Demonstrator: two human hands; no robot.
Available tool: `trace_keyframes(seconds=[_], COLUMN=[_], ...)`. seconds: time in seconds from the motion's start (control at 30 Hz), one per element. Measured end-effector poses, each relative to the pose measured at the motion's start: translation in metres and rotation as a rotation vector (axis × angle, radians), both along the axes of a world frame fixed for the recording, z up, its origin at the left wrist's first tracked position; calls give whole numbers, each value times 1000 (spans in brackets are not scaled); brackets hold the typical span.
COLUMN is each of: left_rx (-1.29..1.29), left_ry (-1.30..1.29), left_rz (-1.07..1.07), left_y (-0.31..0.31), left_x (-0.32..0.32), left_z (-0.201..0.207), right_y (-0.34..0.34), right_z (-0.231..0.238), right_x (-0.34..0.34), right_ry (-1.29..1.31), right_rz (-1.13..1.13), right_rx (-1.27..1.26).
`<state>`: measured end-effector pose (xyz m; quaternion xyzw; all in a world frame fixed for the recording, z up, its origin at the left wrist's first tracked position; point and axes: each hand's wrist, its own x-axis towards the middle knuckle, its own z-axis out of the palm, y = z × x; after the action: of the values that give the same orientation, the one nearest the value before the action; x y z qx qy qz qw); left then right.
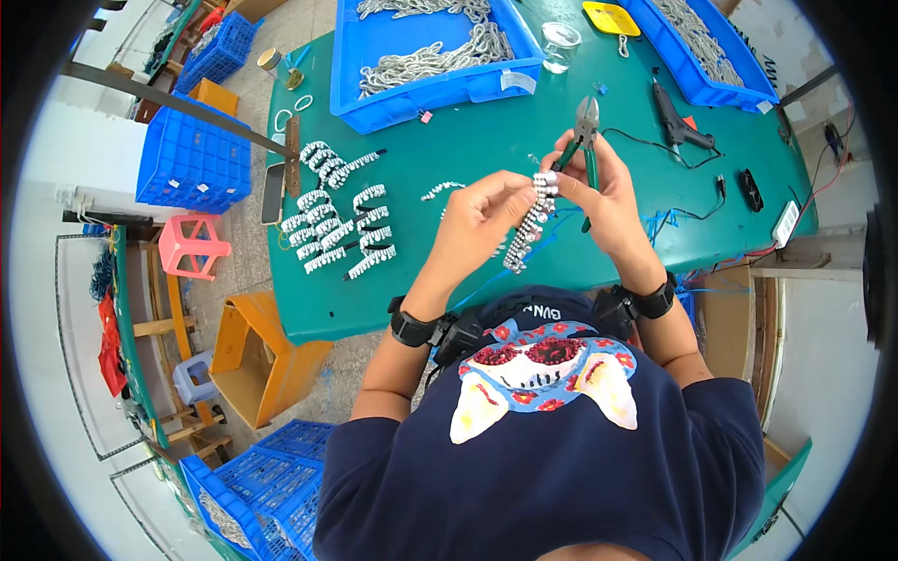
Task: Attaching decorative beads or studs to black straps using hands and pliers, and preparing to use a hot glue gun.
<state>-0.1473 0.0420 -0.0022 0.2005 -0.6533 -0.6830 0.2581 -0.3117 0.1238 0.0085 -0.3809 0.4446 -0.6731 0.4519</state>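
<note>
My left hand [488, 217] is closed, its thumb and fingers pinching the upper part of a silver beaded strip [526, 238]. The strip hangs down toward the table's near edge. My right hand [606, 192] holds green-handled diagonal cutters [586, 120], jaws pointing away from me, while its thumb and fingertips meet the strip's top end. The cutters' jaws are apart from the strip. On the green table [430, 309] to the left lie several coiled pieces of silver-white beaded trim [323, 229]. A short beaded piece [441, 190] lies just left of my left hand.
Two blue trays [426, 105] [720, 92] with silver-grey cords stand at the far side. Between them are a clear plastic cup [558, 47] and a yellow dish [611, 19]. A black glue gun [675, 120] with its cable lies right. A phone [272, 194] rests at the left edge.
</note>
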Motion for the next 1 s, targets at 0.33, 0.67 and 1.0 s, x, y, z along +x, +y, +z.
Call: trace_keyframes(seconds=[0.33, 0.67, 1.0], left_rx=[174, 4, 401], left_ry=[-1, -160, -14], left_rz=[58, 42, -208], left_y=[-8, -6, -9], left_x=[-20, -32, -12], left_z=[11, 2, -2], right_y=[13, 21, 6], right_z=[5, 8, 1], right_x=[-20, -13, -21], right_ry=[349, 315, -24], right_rz=[-74, -228, -65], right_rx=[133, 171, 99])
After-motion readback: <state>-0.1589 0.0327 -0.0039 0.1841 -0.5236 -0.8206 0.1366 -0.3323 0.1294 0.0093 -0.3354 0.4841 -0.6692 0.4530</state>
